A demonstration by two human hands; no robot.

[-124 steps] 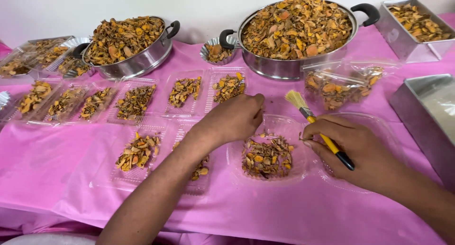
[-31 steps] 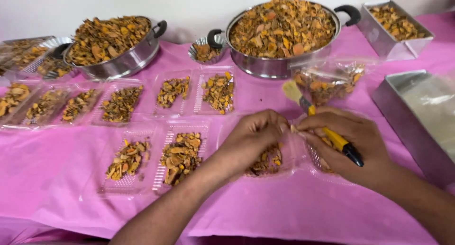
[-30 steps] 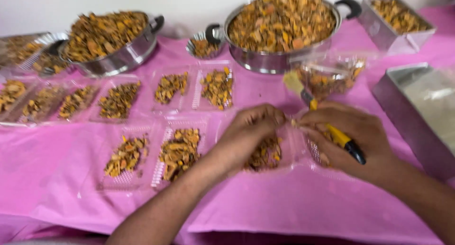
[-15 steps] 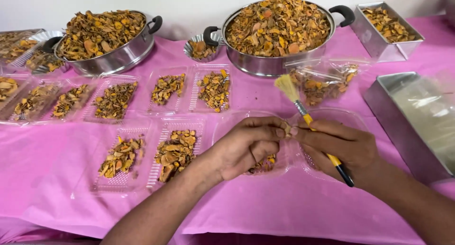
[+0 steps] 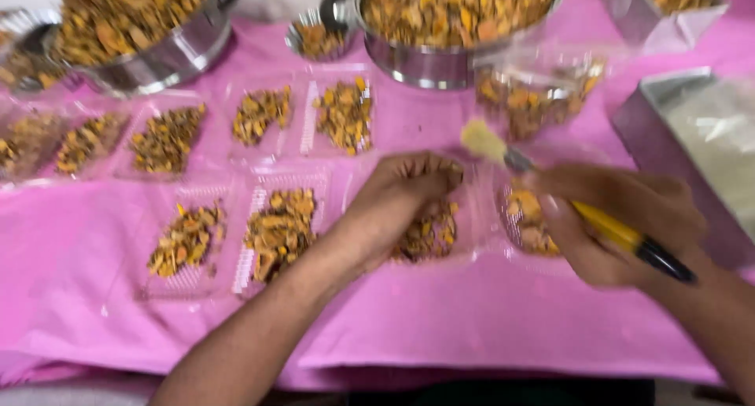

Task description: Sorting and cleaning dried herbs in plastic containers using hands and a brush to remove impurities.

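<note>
From the head camera, blurred, I see my left hand (image 5: 405, 198) with fingers curled into a clear plastic tray of yellow-brown dried pieces (image 5: 429, 233) on the pink table (image 5: 472, 319); what they pinch is hidden. My right hand (image 5: 621, 225) grips a yellow-handled brush (image 5: 578, 209).

The left hand (image 5: 405, 198) presses dried pieces in a clear tray (image 5: 472, 217) (blurred), the right hand (image 5: 621, 221) grips a yellow brush (image 5: 582, 213).
</note>
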